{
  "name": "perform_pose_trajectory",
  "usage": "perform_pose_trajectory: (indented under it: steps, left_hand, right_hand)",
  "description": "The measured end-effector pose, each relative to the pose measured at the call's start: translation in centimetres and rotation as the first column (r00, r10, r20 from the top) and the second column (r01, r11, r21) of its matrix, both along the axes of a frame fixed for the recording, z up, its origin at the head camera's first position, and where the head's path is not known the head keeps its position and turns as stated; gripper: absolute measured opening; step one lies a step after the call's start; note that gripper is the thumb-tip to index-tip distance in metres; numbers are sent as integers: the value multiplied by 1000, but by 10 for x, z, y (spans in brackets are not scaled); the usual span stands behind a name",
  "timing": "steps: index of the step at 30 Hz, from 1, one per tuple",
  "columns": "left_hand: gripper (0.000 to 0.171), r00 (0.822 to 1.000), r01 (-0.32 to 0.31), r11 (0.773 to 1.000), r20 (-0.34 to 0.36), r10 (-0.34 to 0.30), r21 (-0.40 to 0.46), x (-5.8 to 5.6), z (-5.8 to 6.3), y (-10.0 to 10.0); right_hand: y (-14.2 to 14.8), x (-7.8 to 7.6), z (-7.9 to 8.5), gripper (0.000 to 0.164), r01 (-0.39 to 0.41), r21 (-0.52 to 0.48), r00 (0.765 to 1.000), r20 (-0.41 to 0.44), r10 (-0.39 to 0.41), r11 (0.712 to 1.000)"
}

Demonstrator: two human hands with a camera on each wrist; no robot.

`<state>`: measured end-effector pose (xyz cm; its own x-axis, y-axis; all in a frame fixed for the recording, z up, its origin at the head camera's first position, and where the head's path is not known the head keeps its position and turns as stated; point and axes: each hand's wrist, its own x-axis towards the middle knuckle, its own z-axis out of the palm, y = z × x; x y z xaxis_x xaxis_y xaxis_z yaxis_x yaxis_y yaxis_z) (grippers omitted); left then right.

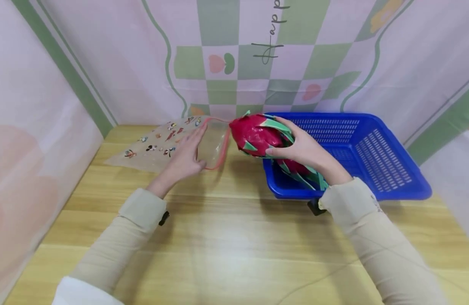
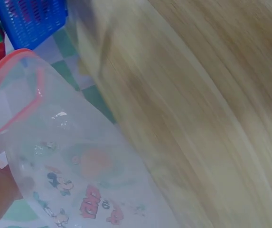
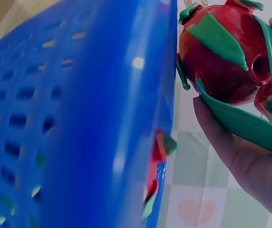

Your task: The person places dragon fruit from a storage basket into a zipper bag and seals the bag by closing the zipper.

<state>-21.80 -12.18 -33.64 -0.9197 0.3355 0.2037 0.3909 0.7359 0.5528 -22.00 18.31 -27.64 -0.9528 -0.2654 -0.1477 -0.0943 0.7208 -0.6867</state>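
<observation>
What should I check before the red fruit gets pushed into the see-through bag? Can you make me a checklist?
1. Right hand holds the red fruit: ok.
2. Bag open, facing the fruit: ok, its pink-edged opening points at it.
3. Left hand has a firm hold on the bag: cannot tell; it is at the opening, but its grip is partly hidden.
4. Green leaves lie flat so they won't catch: not ok, some tips stick out.
5. Other fruit sits inside the basket: ok.
</observation>
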Motion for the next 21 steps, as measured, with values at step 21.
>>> perform_pose_trajectory:
  steps: [21]
  left_hand:
    - [97,996,54,981,60,-66,184,-5,-2,-7]
  right_hand:
    - [-40,-10,-11,94,-48,17,998,-27,48,999]
